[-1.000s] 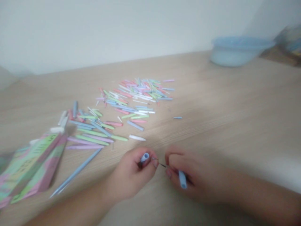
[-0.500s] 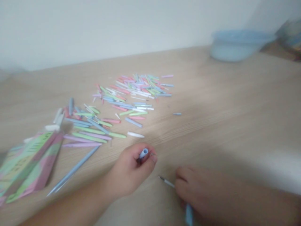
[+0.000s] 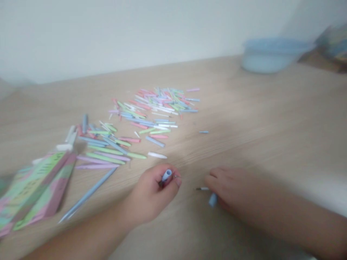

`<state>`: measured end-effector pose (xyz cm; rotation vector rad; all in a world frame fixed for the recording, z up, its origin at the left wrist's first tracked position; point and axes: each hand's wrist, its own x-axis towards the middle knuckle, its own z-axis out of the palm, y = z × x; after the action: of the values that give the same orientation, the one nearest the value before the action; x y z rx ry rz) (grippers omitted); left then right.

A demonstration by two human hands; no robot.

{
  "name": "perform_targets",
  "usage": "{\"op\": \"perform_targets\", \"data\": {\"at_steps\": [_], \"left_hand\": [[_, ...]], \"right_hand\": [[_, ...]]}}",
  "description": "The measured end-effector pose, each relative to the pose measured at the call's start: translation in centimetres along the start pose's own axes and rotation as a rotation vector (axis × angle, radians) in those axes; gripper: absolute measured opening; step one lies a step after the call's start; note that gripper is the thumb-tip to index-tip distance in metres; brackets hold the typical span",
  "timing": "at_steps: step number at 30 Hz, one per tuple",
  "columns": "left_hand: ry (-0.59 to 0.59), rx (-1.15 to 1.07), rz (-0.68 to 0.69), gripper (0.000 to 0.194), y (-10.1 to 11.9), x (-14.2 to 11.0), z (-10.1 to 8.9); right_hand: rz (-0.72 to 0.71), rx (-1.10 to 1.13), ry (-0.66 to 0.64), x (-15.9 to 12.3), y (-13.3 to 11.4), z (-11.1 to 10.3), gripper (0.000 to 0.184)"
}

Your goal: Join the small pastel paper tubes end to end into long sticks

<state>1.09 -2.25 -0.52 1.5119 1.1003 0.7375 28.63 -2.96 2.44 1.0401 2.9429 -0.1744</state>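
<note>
Blue paper tube (image 3: 166,175) stands upright in my left hand (image 3: 151,191), its round open end poking out above my curled fingers (image 3: 173,178). That hand is closed around it. The tube is pale blue and short, with a lighter hollow at its mouth.

My right hand (image 3: 233,187) lies low on the surface (image 3: 257,144), a little apart from my left, with its fingers loosely curled. A pale blue handle (image 3: 213,199) sticks out below my palm, and a thin pin (image 3: 202,188) with a dark tip points out past my fingertips toward my left hand. They look like two ends of one slim tool, but my hand covers the join, and the blur keeps me from telling how firmly I hold it.

From my head camera, pastel paper sticks (image 3: 154,108) in pink, green, white, lilac and blue lie scattered ahead of my hands, with a looser spread of longer ones (image 3: 108,148) nearer on the left. A long light blue stick (image 3: 89,195) lies slanted just beyond my left hand, and a white stick (image 3: 157,155) lies apart from the spread. A green and pink paper pack (image 3: 35,191) sits at the left edge. A pale blue plastic bowl (image 3: 268,56) stands far off against the wall (image 3: 108,32).
</note>
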Motion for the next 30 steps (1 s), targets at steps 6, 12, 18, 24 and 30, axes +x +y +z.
{"op": "perform_targets", "data": {"at_steps": [6, 12, 18, 24, 30], "left_hand": [[-0.009, 0.01, 0.015, 0.022, -0.2, -0.1, 0.0], [0.0, 0.024, 0.025, 0.022, -0.4, 0.0, -0.1], [-0.006, 0.039, 0.011, 0.022, -0.3, -0.1, -0.2], [-0.017, 0.102, 0.011, 0.024, 0.2, 0.1, 0.0], [-0.025, 0.133, 0.023, 0.023, 0.1, 0.0, -0.1]], "right_hand": [[0.056, 0.146, -0.084, 0.9, -0.1, -1.7, 0.019], [0.136, 0.368, -0.137, 1.1, 0.5, -2.5, 0.012], [0.175, 0.472, -0.093, 1.1, 0.7, -2.3, 0.013], [0.181, 0.533, -0.106, 1.6, 0.3, -2.4, 0.012], [0.169, 0.54, -0.101, 1.7, 0.5, -1.9, 0.013]]}}
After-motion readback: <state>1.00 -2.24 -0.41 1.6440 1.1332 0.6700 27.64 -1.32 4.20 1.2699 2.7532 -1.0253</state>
